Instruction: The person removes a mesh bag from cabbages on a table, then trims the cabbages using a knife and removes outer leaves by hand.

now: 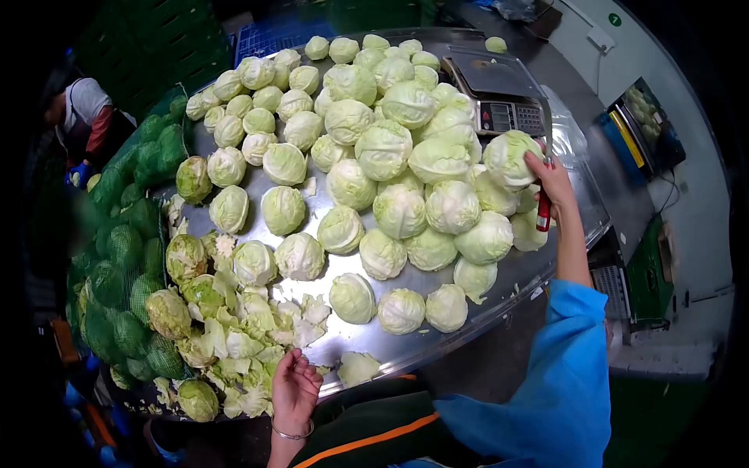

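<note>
My right hand (555, 186) is closed round the red handle of a knife (544, 204), whose blade points up toward the scale. Its thumb and fingers also touch a pale green cabbage (511, 160) at the right side of the pile. My left hand (296, 386), palm up with loosely curled fingers apart, holds nothing. It is at the table's near edge, beside loose cabbage leaves (257, 343) and a single leaf (358, 369). Many trimmed cabbages (400, 210) are heaped on the metal table (343, 295).
Green net sacks of cabbages (125, 273) line the left edge. A digital scale (507, 115) stands at the back right. A person (90, 117) with a blue glove is at the far left. Dark green crates (148, 47) are stacked behind.
</note>
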A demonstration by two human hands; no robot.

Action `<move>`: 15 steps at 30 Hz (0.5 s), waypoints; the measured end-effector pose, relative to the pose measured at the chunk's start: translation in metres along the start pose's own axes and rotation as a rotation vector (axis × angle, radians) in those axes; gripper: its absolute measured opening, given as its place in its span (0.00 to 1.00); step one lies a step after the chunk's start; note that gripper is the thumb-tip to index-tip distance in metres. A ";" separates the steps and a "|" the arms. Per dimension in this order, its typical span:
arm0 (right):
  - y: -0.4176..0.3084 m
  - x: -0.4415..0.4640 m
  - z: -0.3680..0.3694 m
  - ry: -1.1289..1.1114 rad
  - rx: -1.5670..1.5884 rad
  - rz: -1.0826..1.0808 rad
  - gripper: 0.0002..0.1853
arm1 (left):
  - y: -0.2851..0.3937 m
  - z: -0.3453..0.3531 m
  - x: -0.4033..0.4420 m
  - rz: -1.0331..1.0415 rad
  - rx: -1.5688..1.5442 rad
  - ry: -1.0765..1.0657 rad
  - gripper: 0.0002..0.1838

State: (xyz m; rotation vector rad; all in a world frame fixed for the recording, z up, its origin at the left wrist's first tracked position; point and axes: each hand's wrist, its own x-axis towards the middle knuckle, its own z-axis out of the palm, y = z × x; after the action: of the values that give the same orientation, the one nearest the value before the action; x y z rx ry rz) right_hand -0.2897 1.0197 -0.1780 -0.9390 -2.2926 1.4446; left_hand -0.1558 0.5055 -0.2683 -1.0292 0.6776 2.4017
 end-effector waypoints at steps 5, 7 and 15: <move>-0.035 0.030 0.031 -0.084 -0.263 -0.060 0.34 | 0.019 -0.028 -0.011 0.128 -0.148 0.080 0.07; -0.026 0.046 0.039 -0.085 -0.327 -0.065 0.32 | 0.028 -0.039 -0.017 0.170 -0.173 0.074 0.06; 0.014 0.071 0.037 0.084 -0.202 0.026 0.26 | 0.065 -0.109 -0.047 0.367 -0.338 0.124 0.07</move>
State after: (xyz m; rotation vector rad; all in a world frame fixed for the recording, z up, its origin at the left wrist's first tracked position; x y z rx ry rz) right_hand -0.3574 1.0438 -0.2154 -1.0681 -2.4049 1.1748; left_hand -0.1037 0.3809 -0.2816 -1.2913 0.5503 2.8610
